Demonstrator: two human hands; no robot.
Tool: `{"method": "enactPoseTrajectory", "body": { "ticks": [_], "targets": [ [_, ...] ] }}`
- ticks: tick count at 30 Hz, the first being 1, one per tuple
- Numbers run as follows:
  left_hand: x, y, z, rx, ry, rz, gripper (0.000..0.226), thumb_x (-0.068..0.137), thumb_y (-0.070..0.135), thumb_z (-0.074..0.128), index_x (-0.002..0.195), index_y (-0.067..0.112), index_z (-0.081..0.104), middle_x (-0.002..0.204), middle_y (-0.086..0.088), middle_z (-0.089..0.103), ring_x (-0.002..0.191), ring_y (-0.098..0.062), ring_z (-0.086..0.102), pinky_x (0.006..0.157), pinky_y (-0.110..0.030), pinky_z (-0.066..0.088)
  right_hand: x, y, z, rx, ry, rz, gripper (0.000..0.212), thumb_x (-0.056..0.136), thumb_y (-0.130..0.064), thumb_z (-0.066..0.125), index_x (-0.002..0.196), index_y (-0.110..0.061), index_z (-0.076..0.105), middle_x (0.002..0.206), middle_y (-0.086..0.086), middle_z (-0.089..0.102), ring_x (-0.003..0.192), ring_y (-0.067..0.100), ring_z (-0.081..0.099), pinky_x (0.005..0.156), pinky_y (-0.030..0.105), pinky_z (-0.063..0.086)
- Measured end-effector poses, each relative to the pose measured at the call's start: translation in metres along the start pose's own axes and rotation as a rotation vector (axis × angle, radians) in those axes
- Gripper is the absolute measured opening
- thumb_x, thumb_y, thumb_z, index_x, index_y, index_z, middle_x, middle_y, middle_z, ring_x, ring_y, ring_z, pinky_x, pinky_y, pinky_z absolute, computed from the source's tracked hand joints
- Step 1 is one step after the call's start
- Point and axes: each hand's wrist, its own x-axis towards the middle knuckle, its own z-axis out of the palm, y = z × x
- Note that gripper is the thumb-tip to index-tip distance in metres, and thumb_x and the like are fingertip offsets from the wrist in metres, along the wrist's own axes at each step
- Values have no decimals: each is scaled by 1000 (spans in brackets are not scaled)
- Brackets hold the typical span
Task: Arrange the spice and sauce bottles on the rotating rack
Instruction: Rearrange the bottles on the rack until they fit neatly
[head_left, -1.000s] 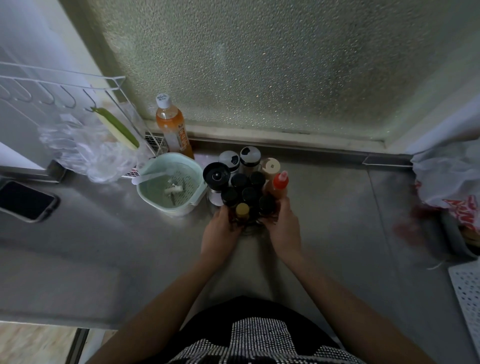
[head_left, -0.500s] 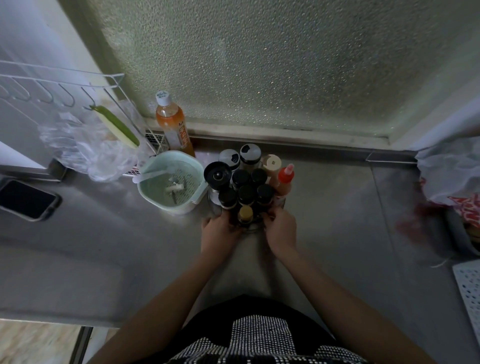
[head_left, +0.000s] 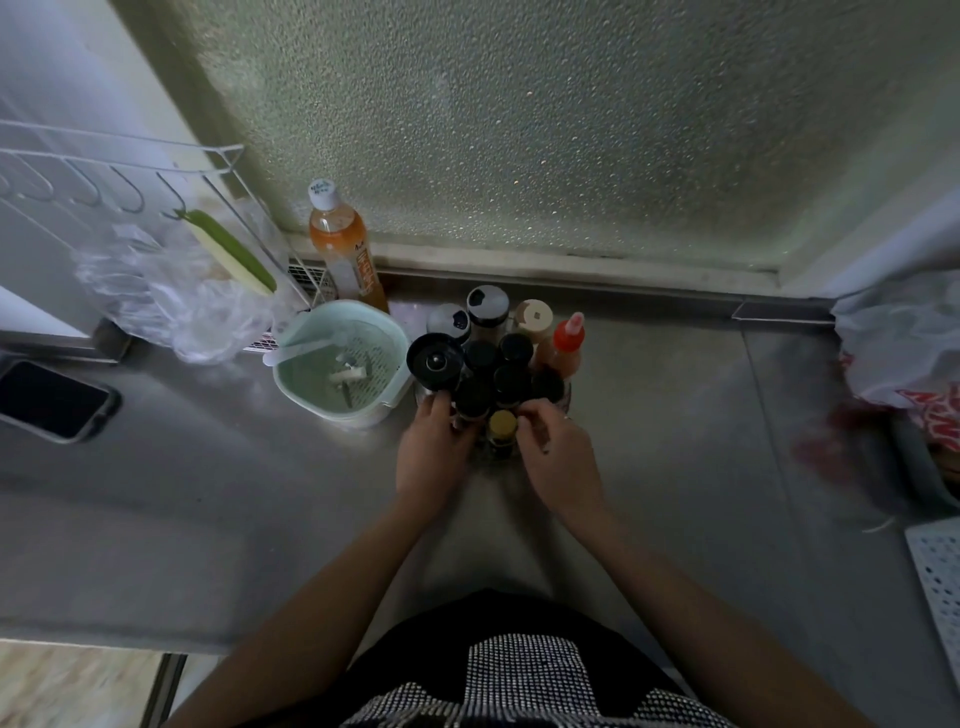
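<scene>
Both hands are crowding the rotating rack (head_left: 563, 402), the left hand (head_left: 431, 457) cupping a dark-capped bottle (head_left: 474, 397) while the right hand (head_left: 558, 462), off the red sauce bottle (head_left: 566, 345) now beyond its fingertips, is pinching near the yellow-capped jar (head_left: 503, 425), suggesting final nudges.

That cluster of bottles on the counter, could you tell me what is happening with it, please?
A person is arranging spice and sauce bottles packed upright on a rotating rack. The left hand grips a black-capped bottle at the near left edge. The right hand has its fingers beside a yellow-capped jar at the front. A red-capped sauce bottle stands at the right.
</scene>
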Motion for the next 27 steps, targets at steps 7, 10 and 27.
{"method": "enactPoseTrajectory", "body": {
  "ticks": [7, 10, 27],
  "targets": [
    [4, 4, 8, -47, 34, -134, 26, 84, 20, 61, 99, 2, 51, 99, -22, 64, 94, -40, 60, 72, -43, 48, 27, -36, -16, -142, 119, -242, 17, 90, -14, 51, 105, -13, 59, 98, 7, 63, 90, 19, 58, 72, 25, 44],
    [4, -2, 10, 16, -10, -158, 15, 80, 11, 58, 85, 2, 48, 91, -24, 63, 87, -41, 59, 65, -40, 43, 68, -59, -18, -331, -98, -272, 23, 89, -11, 52, 112, -9, 56, 109, 11, 63, 107, 25, 53, 85, 29, 39],
    [12, -9, 11, 200, -110, -55, 21, 90, 24, 50, 101, 6, 50, 105, -21, 63, 96, -40, 61, 72, -40, 46, 107, -59, 0, -531, -336, -138, 46, 82, -23, 68, 124, -15, 50, 119, 18, 55, 111, 33, 52, 91, 44, 46]
  ]
}}
